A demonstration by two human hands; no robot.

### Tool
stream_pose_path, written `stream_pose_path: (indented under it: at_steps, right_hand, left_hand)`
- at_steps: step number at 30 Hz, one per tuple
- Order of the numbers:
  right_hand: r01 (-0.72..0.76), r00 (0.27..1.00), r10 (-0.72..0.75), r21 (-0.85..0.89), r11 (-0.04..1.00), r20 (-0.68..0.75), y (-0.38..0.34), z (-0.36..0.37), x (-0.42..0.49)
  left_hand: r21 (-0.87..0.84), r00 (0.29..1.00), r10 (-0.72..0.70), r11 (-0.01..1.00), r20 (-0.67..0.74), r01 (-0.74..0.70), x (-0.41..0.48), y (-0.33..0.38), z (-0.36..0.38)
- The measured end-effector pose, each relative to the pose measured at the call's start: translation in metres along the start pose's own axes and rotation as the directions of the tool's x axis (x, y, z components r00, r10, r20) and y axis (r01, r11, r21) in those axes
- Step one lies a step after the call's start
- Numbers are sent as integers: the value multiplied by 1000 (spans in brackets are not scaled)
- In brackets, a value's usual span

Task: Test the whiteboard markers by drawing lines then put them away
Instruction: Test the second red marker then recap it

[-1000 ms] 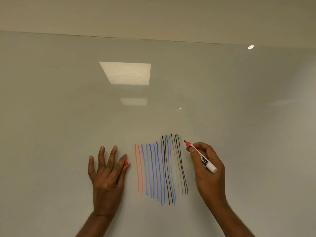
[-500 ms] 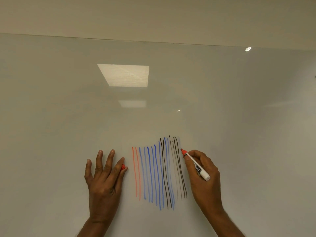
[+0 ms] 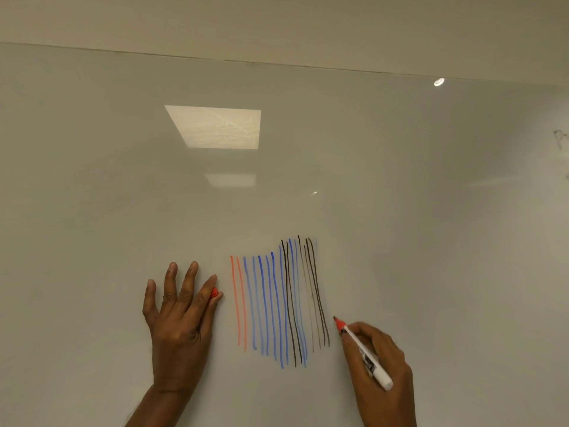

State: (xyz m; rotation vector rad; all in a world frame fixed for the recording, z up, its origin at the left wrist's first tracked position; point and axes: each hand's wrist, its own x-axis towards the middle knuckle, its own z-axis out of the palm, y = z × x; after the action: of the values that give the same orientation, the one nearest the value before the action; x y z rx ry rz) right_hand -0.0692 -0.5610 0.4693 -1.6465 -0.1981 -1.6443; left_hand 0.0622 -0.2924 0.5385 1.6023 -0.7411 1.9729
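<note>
Pinching red marker (image 3: 364,352) in right hand (image 3: 394,362), tip up-left beside black lines (image 3: 319,303); nipping red cap (image 3: 214,293) in spread left hand (image 3: 178,318).

Beige wall (image 3: 277,23), reflected ceiling light (image 3: 215,127)

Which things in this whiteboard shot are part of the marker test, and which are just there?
Job: red marker in right hand; red cap pinched in left hand; test lines; whiteboard.
Just there: ceiling light reflection; faint scribble at far right; wall above.
</note>
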Motion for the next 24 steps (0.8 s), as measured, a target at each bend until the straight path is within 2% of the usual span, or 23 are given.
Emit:
stream_pose_path:
  at_steps: [1, 3, 9, 13, 20, 24]
  right_hand:
    - [58, 998, -58, 2, 998, -38, -22, 0, 8]
    - [91, 996, -91, 46, 995, -14, -52, 6, 27]
    - [149, 989, -149, -32, 988, -1, -69, 31, 80]
    - [166, 986, -166, -56, 985, -3, -60, 31, 78]
    - [155, 988, -155, -110, 982, 3, -26, 8, 22]
    - [117, 990, -108, -88, 989, 95, 4, -8, -3]
  left_hand:
    - [1, 1000, 0, 1000, -1, 0, 0, 0, 0]
    - [0, 1000, -2, 1000, 0, 2, 0, 1, -1]
    - [8, 1000, 7, 1000, 4, -7, -1, -1, -1]
    - [-2, 1000, 2, 1000, 9, -2, -1, 0, -1]
    - [-7, 1000, -1, 1000, 0, 1, -2, 1, -2]
    - [-17, 1000, -14, 1000, -10, 13, 0, 3, -3]
